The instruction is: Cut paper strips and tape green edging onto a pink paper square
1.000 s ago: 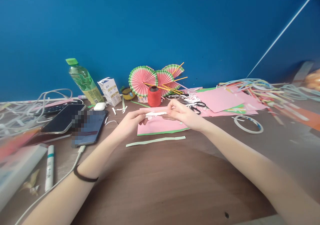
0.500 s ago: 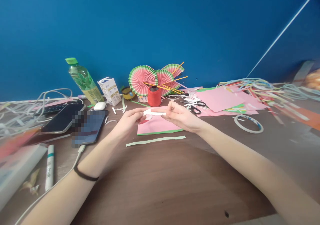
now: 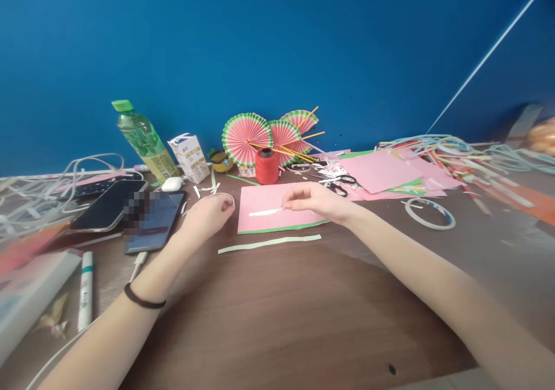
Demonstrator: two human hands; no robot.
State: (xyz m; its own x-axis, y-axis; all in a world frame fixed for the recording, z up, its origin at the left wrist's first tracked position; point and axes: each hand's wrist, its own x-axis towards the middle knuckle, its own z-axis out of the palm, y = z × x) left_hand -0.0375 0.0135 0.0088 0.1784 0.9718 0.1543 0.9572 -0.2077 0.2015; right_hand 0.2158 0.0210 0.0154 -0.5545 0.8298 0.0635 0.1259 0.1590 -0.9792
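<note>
My right hand [image 3: 321, 201] is closed in a pinch on one end of a narrow white strip [image 3: 265, 211], which stretches left just over the pink sheet with a green edge [image 3: 269, 221]. My left hand [image 3: 207, 214] is curled shut to the left of the sheet, apart from the strip. A thin white curl of paper [image 3: 229, 197] shows at its fingertips. A black band is round my left wrist. A loose pale green strip [image 3: 269, 243] lies on the brown table in front of the pink sheet.
Two phones [image 3: 130, 211] and cables lie at the left, with a marker [image 3: 85, 289] nearer me. A green bottle [image 3: 145, 141], small carton [image 3: 189, 158], red thread spool [image 3: 266, 166], paper fans [image 3: 248, 138], scissors [image 3: 340, 186], tape ring [image 3: 430, 213] and coloured paper strips crowd the back.
My hands have come apart. The left let go of the white strip and drew back left; the right lowered the strip toward the pink sheet.
</note>
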